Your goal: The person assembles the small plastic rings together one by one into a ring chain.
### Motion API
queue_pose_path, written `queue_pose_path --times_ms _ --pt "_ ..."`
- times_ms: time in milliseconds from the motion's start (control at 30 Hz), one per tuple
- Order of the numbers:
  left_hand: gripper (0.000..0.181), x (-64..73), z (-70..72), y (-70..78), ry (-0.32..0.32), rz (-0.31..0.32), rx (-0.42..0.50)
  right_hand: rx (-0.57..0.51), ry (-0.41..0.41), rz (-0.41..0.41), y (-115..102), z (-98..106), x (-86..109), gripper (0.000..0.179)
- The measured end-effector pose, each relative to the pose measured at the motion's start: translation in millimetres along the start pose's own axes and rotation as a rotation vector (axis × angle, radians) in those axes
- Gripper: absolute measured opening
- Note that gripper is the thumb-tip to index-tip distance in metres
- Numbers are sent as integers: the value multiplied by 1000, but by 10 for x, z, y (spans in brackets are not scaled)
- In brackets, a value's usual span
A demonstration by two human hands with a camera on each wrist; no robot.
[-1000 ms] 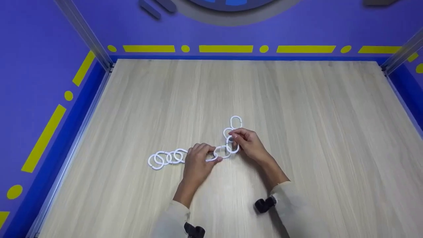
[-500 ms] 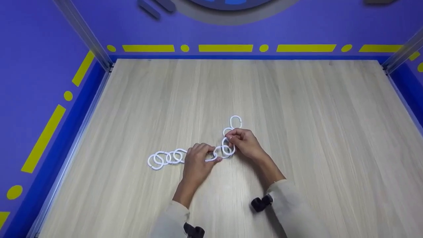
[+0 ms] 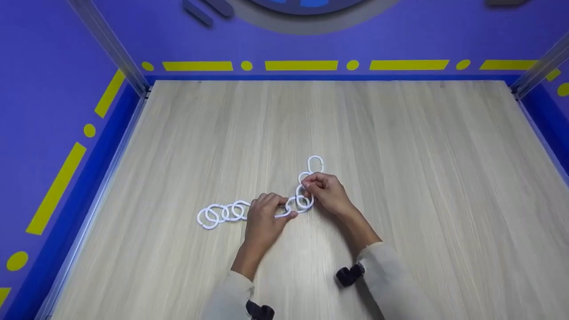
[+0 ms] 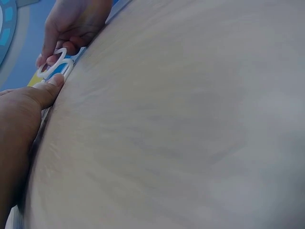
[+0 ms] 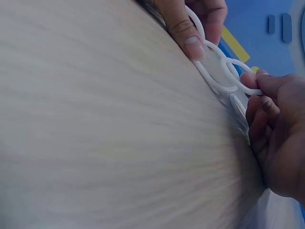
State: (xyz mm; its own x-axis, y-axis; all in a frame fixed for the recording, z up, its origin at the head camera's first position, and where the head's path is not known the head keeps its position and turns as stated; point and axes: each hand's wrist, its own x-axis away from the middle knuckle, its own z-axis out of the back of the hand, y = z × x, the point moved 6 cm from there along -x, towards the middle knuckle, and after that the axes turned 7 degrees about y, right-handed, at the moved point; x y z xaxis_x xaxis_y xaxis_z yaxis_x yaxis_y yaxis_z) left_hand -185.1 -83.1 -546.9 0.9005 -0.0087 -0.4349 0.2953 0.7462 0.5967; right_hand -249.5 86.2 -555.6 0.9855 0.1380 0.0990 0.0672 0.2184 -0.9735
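Left hand (image 3: 265, 214) grips the white chain (image 3: 288, 208), thumb opposite fingers; right hand (image 3: 327, 192) pinches one link (image 5: 250, 91). Chain runs sideways through left, bending forward past right, nearer its far end.

The white chain (image 3: 288, 207) is partly hidden by the left hand (image 3: 264, 218) — and, toward two o'clock, by the right hand (image 3: 328, 193). At the head view's twelve o'clock, the wall emblem (image 3: 306, 9) is cut off.

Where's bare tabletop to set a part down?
Free: tabletop between the white chain and the back wall; right of the right hand; left of the chain's left end. Crowded: mid-chain, where the left hand and right hand grip it.
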Motion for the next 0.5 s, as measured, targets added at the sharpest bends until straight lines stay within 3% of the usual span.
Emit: queue_pose_path --times_ms 233,500 --pt "34 -4 12 17 0 -9 -4 27 70 39 -21 18 10 14" --pt "34 -4 3 25 -7 -9 -11 67 137 10 -112 21 53 14"
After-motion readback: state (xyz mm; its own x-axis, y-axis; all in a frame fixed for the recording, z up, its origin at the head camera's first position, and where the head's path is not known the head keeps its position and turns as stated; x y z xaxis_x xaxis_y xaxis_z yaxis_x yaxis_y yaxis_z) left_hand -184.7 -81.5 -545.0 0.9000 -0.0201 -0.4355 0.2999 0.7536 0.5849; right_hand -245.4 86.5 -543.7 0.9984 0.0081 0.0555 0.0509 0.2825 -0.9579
